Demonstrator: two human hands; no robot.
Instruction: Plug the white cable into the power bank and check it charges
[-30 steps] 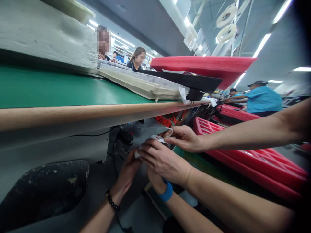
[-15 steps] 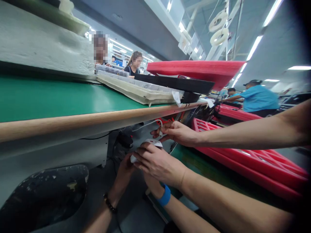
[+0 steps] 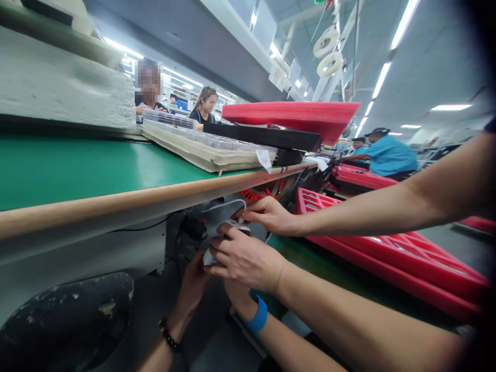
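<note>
A white device (image 3: 210,257), perhaps a power strip or charger, is held among several hands under the bench edge. My left hand (image 3: 197,271), above a dark bead bracelet, grips its lower left end. My right hand (image 3: 235,293), above a blue wristband (image 3: 259,314), reaches up behind it; its fingers are hidden by a co-worker's hand (image 3: 246,258) lying over the device. That person's other hand (image 3: 267,213) pinches the end of a white cable (image 3: 228,202) at the top of the device. Whether the plug is inserted is hidden.
Above is a green bench (image 3: 77,173) with a wooden edge (image 3: 116,204), holding a pale tray (image 3: 217,155). Red foam trays (image 3: 387,263) stand at right. A black adapter (image 3: 195,228) hangs below the bench. A worn black seat (image 3: 73,320) is lower left. Other people work behind.
The co-worker's upper hand has brought the cable end down against the white device. The view has shifted slightly; my hands keep their places around the device.
</note>
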